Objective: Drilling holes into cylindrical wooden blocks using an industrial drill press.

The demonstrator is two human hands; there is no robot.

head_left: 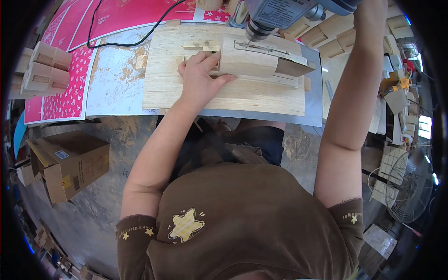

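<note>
My left hand [203, 74] grips the left end of a pale wooden block [247, 60]. Its thumb lies along the near side and its fingers bend around the end. The block sits among wooden strips on a flat wooden board [172, 95], and a long narrow slotted strip [263, 49] runs along its top. A drill press [280, 14] stands over it; below its chuck [258, 31], the thin bit points down at the slotted strip, though contact cannot be made out. My right arm [352, 93] stretches up beside the drill, its hand beyond the upper edge.
Several hollowed wooden blocks [46, 70] are stacked at the left, and more [331, 42] lie at the back right. A black cable [140, 43] curves over the dusty tabletop. An opened cardboard box [77, 163] is on the floor at left; a fan [406, 186] stands at right.
</note>
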